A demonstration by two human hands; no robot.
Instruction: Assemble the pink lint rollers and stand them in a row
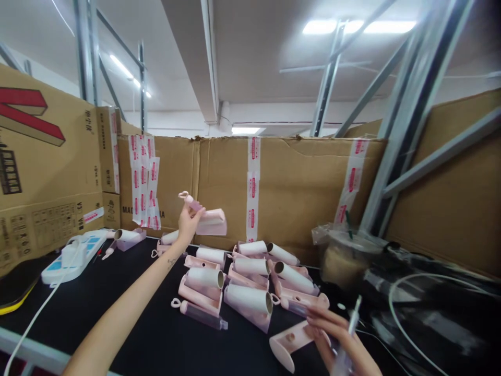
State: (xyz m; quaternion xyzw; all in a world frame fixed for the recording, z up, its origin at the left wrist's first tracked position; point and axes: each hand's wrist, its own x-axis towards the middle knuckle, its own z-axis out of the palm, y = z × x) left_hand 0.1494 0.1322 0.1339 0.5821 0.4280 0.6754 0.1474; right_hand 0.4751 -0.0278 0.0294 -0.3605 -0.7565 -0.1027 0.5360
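My left hand [189, 223], fingers closed, holds up a pink lint roller [212, 222] by its handle with a heart-shaped loop, in front of the cardboard at the back. At the lower right my right hand [340, 334] is closed on a pink curved shell [291, 338] with a round hole. A thin pale stick-like part on a translucent piece [345, 355] also shows in that hand, blurred. Between the hands lie several white paper rolls [246, 298] in pink holders. A clear handle tube [201, 315] with a pink loop end lies in front.
A white and blue power strip [74, 259] with a cable is on the left of the black table [156, 342]. A lidded drink cup [346, 256] and blurred dark plastic [438, 324] are on the right. Taped cardboard [223, 177] walls the back; metal rack posts rise beside it.
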